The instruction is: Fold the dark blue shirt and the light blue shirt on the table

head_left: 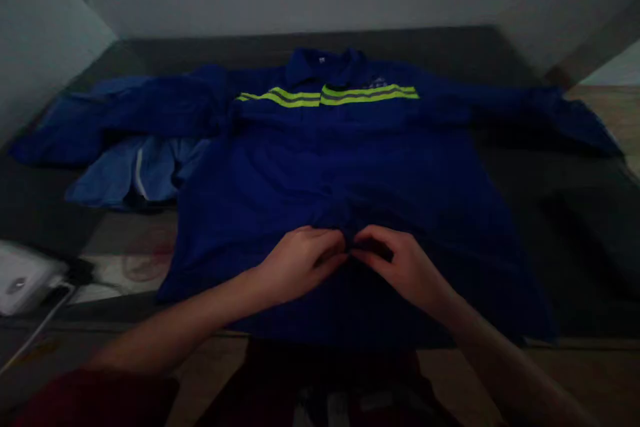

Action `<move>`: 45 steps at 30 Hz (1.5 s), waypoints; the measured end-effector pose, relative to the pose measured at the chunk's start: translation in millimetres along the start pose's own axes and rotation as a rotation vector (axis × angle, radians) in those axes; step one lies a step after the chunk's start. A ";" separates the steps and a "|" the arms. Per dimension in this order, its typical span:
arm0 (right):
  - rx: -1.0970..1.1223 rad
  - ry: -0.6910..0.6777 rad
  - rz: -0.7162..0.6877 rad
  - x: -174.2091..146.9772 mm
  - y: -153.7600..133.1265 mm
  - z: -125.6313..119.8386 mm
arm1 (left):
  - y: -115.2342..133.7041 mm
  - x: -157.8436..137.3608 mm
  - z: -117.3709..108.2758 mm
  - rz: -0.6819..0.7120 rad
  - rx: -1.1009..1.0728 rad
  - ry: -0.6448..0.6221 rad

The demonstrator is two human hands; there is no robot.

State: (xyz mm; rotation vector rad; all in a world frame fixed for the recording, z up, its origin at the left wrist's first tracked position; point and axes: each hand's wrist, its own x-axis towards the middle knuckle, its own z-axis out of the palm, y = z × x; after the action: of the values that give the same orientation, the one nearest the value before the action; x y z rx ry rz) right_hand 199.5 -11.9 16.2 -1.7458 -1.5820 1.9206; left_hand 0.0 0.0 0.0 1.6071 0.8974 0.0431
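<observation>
A dark blue long-sleeved work shirt (280, 160) lies spread front up, its collar at the far side and its sleeves stretched out to both sides. A yellow-green reflective stripe (345, 95) with a grey middle crosses its chest. My left hand (305, 260) pinches the fabric at the front opening, low on the shirt. Close beside it, my right hand (400, 260) pinches the same spot from the other side, thumb and forefinger together. The cloth is slightly raised there. Whether a button lies between the fingertips is too dark to tell.
The dark table (520, 207) meets a grey wall behind. Under the left sleeve lies a lighter blue garment (113, 173) with a white strip. At the left edge stands a white device (25, 280) with a cable. A dark object (600, 227) is at the right.
</observation>
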 end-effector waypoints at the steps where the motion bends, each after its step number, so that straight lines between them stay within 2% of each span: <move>1: 0.002 0.021 -0.003 0.2 -0.3 -0.2 | 0.8 0.1 -0.3 -0.009 0.000 0.017; 5: 0.010 0.073 -0.032 -0.2 -2.4 -1.9 | 3.5 -0.3 -1.0 -0.001 0.027 0.104; 9: 0.008 0.073 -0.093 -2.0 -5.0 -4.0 | 4.3 -2.1 0.1 0.075 0.075 0.188; 13: -0.014 0.066 -0.153 -3.3 -5.4 -4.0 | 3.2 -3.1 2.4 0.134 0.103 0.229; 18: -0.038 0.073 -0.235 -4.6 -3.9 -2.8 | 2.7 -3.0 4.4 0.120 0.105 0.251; 26: 0.017 0.019 -0.185 -6.2 -9.2 -7.4 | 1.5 -2.7 5.1 0.080 0.075 0.277; 33: 0.179 -0.017 0.011 -0.9 -9.4 -9.8 | 5.3 -3.0 2.6 -0.008 0.018 0.243; 38: 0.258 0.031 0.073 0.1 -5.9 -3.8 | 5.5 -2.8 2.2 -0.029 -0.052 0.231; 41: 0.236 0.078 0.055 -0.6 -5.1 -2.1 | 4.8 -1.9 1.8 -0.032 -0.125 0.228; 45: 0.084 0.146 -0.073 -1.7 -5.4 -1.5 | 4.1 -0.5 1.0 -0.071 -0.185 0.213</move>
State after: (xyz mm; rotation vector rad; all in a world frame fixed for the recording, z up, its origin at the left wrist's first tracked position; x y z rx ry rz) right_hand 198.4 -9.7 21.5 -1.7270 -1.4721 1.7565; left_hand 2.3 -1.0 3.5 1.4149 1.0824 0.2445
